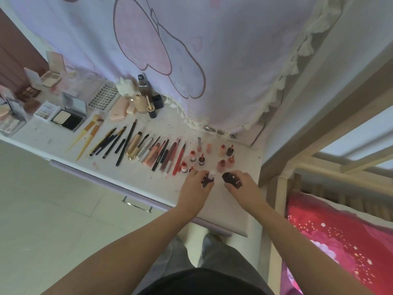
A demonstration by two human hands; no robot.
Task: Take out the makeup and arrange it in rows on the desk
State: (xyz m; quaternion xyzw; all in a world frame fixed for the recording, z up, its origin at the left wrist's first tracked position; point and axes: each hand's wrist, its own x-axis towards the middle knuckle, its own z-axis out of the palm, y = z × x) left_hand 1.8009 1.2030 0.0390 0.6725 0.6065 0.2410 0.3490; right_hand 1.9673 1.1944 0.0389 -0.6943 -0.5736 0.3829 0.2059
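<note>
Down at the near right part of the counter (136, 184), both hands work side by side. Left hand (194, 185) has its fingers (196, 173) curled around a small dark bottle (207, 180) with a pale cap, held just above or on the surface; cannot tell which. Right hand (242, 186) grips a dark red tube (230, 178), fingers wrapped over it, thumb along the near side. The two items sit close together but apart, with a narrow gap between the two sets of fingers. Just beyond the fingertips stands a cluster of little bottles (222, 150), pink, peach and dark red, upright in loose rows. Left of the left fingers runs a long row of pencils and tubes (161, 155), lying side by side, tips pointing away from the person. Further left of that: dark brushes (110, 142), then two yellow-handled brushes (90, 133). Well beyond and left of the fingers, open compacts and palettes (68, 119) sit at the back, along with a beige bottle (140, 103) and a black-capped jar (158, 101). A pale curtain (212, 50) with pink shapes hangs behind the counter. Right of the right fingers, past a cream frame, lies red bedding (340, 241).
</note>
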